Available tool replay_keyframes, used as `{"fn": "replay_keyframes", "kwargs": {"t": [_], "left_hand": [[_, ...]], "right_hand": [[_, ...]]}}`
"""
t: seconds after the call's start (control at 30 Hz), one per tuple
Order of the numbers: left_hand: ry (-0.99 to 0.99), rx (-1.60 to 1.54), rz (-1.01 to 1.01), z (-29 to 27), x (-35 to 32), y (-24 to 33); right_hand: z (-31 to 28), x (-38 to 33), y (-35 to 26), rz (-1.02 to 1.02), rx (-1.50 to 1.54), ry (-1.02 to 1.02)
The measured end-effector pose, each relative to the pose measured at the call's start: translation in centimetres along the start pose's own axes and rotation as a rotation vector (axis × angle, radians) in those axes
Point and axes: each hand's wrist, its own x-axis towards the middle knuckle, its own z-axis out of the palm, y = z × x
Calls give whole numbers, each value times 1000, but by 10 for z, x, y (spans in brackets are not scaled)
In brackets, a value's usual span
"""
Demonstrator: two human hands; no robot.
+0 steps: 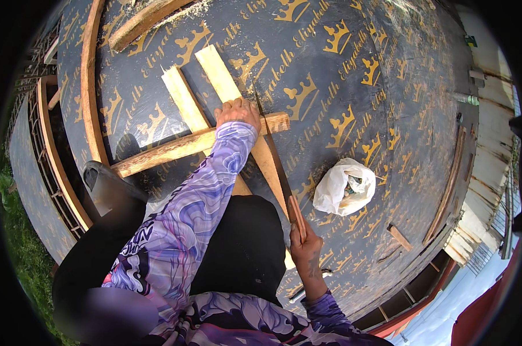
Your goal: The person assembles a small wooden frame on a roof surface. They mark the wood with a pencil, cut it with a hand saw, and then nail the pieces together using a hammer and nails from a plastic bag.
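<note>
My right hand [307, 248] is closed round the wooden handle of a handsaw [278, 162]. The saw's long dark blade points away from me and crosses a wooden strip [174, 149] near its right end. My left hand [238, 112] grips that strip just left of the blade, fingers folded over it. Beneath the strip, two pale boards, a left board [183, 95] and a right board [218, 72], lie crosswise under it. My left hand and sleeve hide part of where the pieces cross.
A white plastic bag [344, 187] sits to the right, with contents I cannot make out. A small wood offcut [399, 237] lies farther right. Long timbers [91, 81] run along the left, beside an opening with metal bars [48, 167]. Sawdust dots the dark printed sheet [307, 52].
</note>
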Motion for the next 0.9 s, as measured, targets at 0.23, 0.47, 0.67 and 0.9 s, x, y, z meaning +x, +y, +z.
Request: {"fn": "replay_keyframes", "kwargs": {"t": [0.23, 0.47, 0.67, 0.9], "left_hand": [[-1, 1, -74, 1, 10, 8], [-50, 7, -79, -4, 10, 2], [-58, -17, -46, -8, 3, 3], [-140, -15, -75, -13, 14, 12]], "right_hand": [[86, 96, 46, -326, 145, 193], [-3, 5, -35, -113, -9, 79], [-24, -28, 3, -58, 7, 28], [96, 105, 39, -289, 125, 207]]}}
